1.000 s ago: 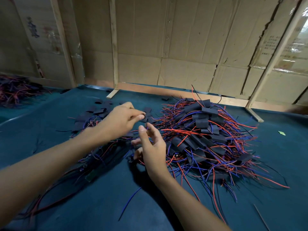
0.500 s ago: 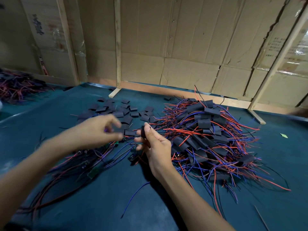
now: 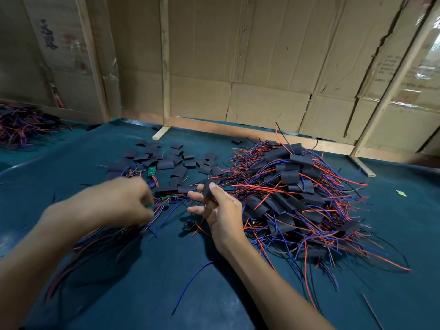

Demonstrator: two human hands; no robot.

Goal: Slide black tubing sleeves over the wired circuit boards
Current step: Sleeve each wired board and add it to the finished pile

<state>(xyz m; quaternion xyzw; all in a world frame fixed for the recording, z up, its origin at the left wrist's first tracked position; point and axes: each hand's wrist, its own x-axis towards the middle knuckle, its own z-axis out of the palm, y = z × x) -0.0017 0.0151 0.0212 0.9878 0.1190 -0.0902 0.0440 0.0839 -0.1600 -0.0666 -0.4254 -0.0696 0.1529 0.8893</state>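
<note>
The right hand (image 3: 220, 210) pinches one black sleeve (image 3: 207, 188) upright between thumb and forefinger, its other fingers spread. Just left of that sleeve, low on the desk (image 3: 238, 294), lie bare green circuit boards (image 3: 166, 200) with their wires trailing toward the person. The blurred left hand (image 3: 119, 201) is nearer them, fingers curled down onto the wires; whether it grips one I cannot tell.

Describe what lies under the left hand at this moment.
Under the blurred left hand lie red and blue wires and small green circuit boards on the teal table. What its fingers pinch is covered.
</note>
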